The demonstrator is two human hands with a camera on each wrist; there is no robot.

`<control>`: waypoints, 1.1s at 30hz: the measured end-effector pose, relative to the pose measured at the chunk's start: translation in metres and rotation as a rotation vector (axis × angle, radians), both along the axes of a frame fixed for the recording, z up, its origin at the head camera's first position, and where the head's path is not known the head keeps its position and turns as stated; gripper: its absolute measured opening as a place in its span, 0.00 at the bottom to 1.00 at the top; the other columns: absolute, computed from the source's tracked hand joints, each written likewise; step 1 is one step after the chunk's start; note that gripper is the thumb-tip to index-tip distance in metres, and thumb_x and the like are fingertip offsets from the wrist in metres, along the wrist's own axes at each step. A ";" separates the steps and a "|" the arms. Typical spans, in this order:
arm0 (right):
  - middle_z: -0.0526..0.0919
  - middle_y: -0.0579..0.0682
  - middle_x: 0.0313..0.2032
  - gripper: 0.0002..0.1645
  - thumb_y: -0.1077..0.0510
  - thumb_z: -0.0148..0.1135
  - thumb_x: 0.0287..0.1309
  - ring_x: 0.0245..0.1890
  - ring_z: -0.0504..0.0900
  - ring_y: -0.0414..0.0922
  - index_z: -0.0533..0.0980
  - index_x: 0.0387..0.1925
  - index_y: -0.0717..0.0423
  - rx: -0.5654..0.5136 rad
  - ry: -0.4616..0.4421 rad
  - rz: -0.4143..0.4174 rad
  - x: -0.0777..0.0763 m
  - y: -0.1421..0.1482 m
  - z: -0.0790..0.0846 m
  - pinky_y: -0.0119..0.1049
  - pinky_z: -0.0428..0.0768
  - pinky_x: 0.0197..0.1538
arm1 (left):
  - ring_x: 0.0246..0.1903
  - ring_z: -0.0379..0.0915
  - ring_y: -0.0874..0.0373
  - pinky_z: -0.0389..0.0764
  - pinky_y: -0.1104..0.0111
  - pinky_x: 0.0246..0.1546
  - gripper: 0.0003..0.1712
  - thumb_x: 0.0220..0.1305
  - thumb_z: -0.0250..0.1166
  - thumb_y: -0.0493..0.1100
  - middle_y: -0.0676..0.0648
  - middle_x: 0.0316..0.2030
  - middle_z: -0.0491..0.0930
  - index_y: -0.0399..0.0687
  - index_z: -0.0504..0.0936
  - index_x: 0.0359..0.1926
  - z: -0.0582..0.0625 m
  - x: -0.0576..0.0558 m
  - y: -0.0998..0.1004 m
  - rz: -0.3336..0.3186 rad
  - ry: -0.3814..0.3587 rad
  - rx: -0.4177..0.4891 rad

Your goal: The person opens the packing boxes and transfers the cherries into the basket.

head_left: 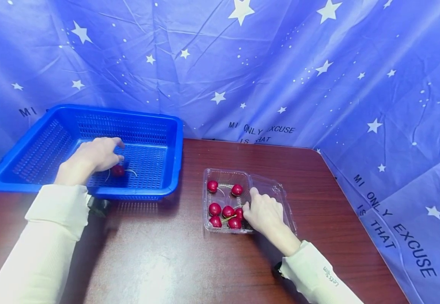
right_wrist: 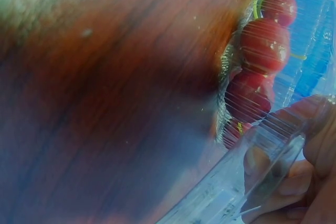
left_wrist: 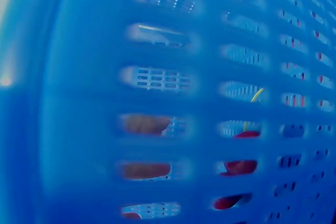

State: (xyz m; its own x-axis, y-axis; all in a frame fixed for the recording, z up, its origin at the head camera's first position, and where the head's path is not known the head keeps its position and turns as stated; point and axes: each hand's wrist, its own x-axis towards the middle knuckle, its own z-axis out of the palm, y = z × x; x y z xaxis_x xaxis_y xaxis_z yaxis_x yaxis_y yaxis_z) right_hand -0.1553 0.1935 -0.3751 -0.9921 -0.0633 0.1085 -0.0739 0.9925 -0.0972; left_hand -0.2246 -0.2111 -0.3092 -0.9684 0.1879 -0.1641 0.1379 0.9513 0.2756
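Observation:
My left hand [head_left: 92, 156] reaches over the near rim into a blue plastic basket [head_left: 172, 169], its thumb and forefinger apart. Just below the thumb, a red cherry [head_left: 118, 170] with thin stems beside it lies in the basket. Through the slots in the left wrist view, bits of red fruit [left_wrist: 241, 167] and fingers [left_wrist: 147, 170] show. My right hand [head_left: 267, 213] grips the hinge-side edge of a clear plastic box [head_left: 207, 198]. Several red cherries [head_left: 228, 211] lie inside it, some with green stems. In the right wrist view, fingers [right_wrist: 294, 179] show behind the clear plastic.
The box's clear lid [head_left: 277, 190] is folded back to the right, partly under the right hand. Both containers stand on a brown wooden table [head_left: 159, 253]. A blue cloth with white stars [head_left: 204, 63] hangs along the back and right edges.

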 end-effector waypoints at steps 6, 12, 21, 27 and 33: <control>0.83 0.64 0.22 0.13 0.53 0.58 0.50 0.21 0.80 0.62 0.70 0.30 0.58 0.008 -0.003 0.000 0.000 0.000 0.000 0.53 0.73 0.18 | 0.57 0.63 0.24 0.66 0.30 0.52 0.26 0.65 0.54 0.43 0.21 0.58 0.71 0.33 0.69 0.60 0.002 0.002 0.000 0.004 0.080 0.046; 0.83 0.65 0.22 0.13 0.53 0.58 0.50 0.21 0.80 0.62 0.70 0.30 0.58 0.008 0.000 0.002 0.000 0.000 0.001 0.53 0.73 0.18 | 0.57 0.65 0.27 0.68 0.32 0.52 0.26 0.65 0.53 0.44 0.23 0.57 0.72 0.34 0.70 0.60 0.008 0.004 0.012 -0.013 0.180 0.065; 0.83 0.64 0.22 0.13 0.53 0.58 0.50 0.22 0.80 0.63 0.70 0.29 0.58 0.009 0.001 0.001 0.000 0.000 0.001 0.54 0.74 0.19 | 0.57 0.68 0.32 0.68 0.36 0.54 0.26 0.65 0.54 0.45 0.27 0.55 0.75 0.36 0.70 0.61 0.025 0.014 0.038 -0.049 0.286 0.072; 0.83 0.65 0.22 0.12 0.53 0.58 0.50 0.22 0.80 0.63 0.70 0.29 0.58 0.007 -0.005 0.000 0.000 0.000 0.001 0.55 0.74 0.20 | 0.57 0.68 0.33 0.65 0.36 0.57 0.27 0.65 0.55 0.46 0.28 0.56 0.75 0.38 0.71 0.61 0.035 0.018 0.057 -0.084 0.336 0.114; 0.84 0.65 0.23 0.12 0.53 0.58 0.50 0.22 0.79 0.62 0.70 0.30 0.58 0.005 -0.009 -0.001 -0.001 0.000 0.001 0.54 0.74 0.19 | 0.60 0.68 0.35 0.64 0.38 0.60 0.27 0.65 0.56 0.49 0.30 0.58 0.75 0.39 0.72 0.61 0.047 0.020 0.076 -0.117 0.376 0.153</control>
